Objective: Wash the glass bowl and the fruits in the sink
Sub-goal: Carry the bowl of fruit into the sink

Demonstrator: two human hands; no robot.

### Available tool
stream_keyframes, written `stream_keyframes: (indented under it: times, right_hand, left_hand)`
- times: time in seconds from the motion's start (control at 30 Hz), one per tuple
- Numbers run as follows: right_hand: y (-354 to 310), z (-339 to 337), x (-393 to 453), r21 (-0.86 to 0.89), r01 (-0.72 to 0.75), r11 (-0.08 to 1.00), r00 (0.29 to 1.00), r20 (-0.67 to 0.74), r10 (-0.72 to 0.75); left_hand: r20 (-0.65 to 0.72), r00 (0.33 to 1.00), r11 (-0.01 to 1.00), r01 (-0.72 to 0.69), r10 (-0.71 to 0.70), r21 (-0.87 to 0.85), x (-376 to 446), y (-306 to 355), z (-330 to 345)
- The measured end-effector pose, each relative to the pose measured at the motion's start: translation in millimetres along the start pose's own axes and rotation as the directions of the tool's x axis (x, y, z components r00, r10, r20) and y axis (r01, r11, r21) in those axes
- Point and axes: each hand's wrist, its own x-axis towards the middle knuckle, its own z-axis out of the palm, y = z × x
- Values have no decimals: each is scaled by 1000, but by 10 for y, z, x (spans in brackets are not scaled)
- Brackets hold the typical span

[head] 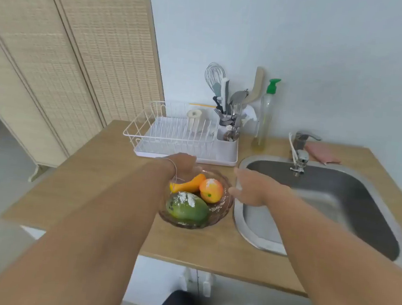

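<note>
now hands (183,164) (250,190) flanking bowl (215,216), beside sink (237,221)

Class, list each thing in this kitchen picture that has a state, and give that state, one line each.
glass bowl: on the counter, holding three fruits
green fruit: dusted with white powder
round orange fruit: powdered on top
tap: no water running
sink: empty
dish rack: nearly empty
left hand: at the bowl's far rim
right hand: open, beside the bowl

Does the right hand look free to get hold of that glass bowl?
Probably yes: the right hand is open beside the bowl's right rim, with nothing between them.
</note>
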Motion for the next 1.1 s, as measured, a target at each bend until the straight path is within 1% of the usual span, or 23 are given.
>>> stream_keyframes:
  times: [0.03,0.1,0.17,0.23,0.27,0.33,0.37,0.4,0.47,0.53,0.57,0.6,0.63,0.77,0.87,0.97,1.1]
  right_hand:
    - [-11,98,53,-5,-4,1000,1000,-6,4]
    - [-35,249,95,18,-22,1000,999,-48,22]
    - [-95,389,89,43,-48,998,997,-56,51]
    - [-153,544,85,34,-84,996,993,-85,87]
    - [-189,593,71,32,-125,992,987,-94,127]
    - [-197,702,112,105,-192,976,972,-117,204]
    - [-198,757,140,175,-228,958,961,-119,250]
    - [-209,785,152,259,-262,930,949,-105,296]
    - [-217,807,182,443,-308,842,927,-61,371]
    - [-203,825,222,632,-348,692,898,15,439]
    - [-187,841,231,695,-362,621,880,36,473]
    - [-170,839,223,734,-370,569,858,35,513]
    - [-124,840,220,751,-373,546,839,21,544]
    - [213,814,127,786,-362,501,808,-3,589]
    - [622,778,-1,823,-347,450,783,-10,621]
    - [1206,880,-75,855,-357,376,736,9,677]
    - [1553,732,-529,859,-390,330,638,-6,770]
  left_hand:
    - [5,1000,1000,18,-18,-18,16,-80,88]
    - [-31,998,995,56,-59,-87,-27,-252,270]
    - [-37,993,987,109,-115,-119,-72,-427,460]
    - [-55,984,980,159,-167,-122,-105,-563,646]
    - [-52,979,975,188,-195,-119,-138,-587,700]
    - [-69,970,962,221,-234,-158,-170,-624,795]
    - [-85,962,954,243,-260,-176,-167,-636,851]
    - [-90,948,936,283,-307,-208,-183,-630,881]
    - [-128,908,878,339,-400,-336,-170,-653,933]
    - [-138,861,808,388,-489,-443,-128,-679,973]
    - [-136,856,788,382,-499,-483,-100,-678,991]
    - [-135,853,775,377,-504,-507,-80,-659,1001]
    - [-128,854,766,375,-505,-523,-56,-626,1006]
    - [-145,881,777,307,-451,-549,72,-316,992]
    - [-152,916,799,232,-372,-555,234,41,938]
    - [-162,944,823,155,-286,-547,476,442,914]
    - [-191,964,859,66,-187,-507,732,1058,995]
